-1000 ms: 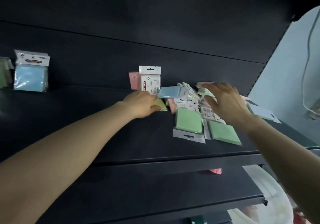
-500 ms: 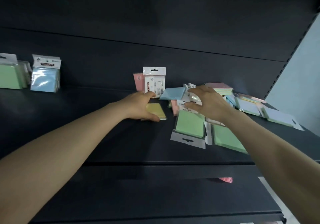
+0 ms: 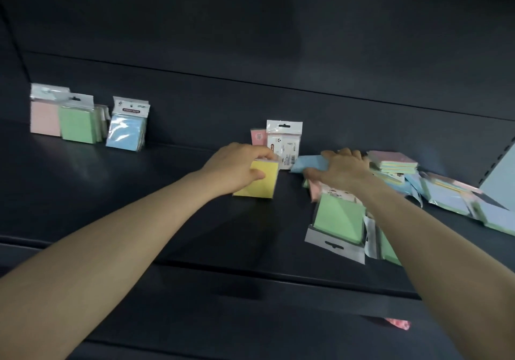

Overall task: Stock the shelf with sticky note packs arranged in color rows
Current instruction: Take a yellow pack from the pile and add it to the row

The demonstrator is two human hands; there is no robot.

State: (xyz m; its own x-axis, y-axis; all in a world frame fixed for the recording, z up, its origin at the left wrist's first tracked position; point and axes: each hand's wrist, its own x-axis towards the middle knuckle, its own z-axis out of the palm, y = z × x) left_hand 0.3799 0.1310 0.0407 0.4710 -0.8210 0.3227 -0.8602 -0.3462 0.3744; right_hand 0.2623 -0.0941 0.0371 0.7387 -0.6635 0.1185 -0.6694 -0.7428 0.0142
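While I reach across the dark shelf (image 3: 167, 209), my left hand (image 3: 237, 164) grips the yellow pack (image 3: 257, 182): the fingers curl over its top edge and the thumb presses its front face. It is a plain square pad of pale yellow, its face turned towards me and tilted, the hang tab hidden under my fingers. It sits near the middle of the shelf, lower edge down by the board; I cannot tell whether it touches.

At its one o'clock a white pack (image 3: 284, 143) stands upright against the back wall, printed side out, hang slot on top, with a pink pack (image 3: 257, 137) tucked just behind it at its nine o'clock.

At three o'clock from the yellow pack, my right hand (image 3: 340, 168) holds a blue pack (image 3: 305, 163), fingers curled over it and thumb beneath. At six o'clock of that hand a green pack (image 3: 338, 217) lies flat, its grey tab pointing towards me.

From the hand's three o'clock a loose heap (image 3: 395, 161) of pink, green and blue packs spreads along the shelf.

Far off at my ten o'clock a row (image 3: 78, 125) stands against the wall: pink, then green, then blue in shiny wrap.
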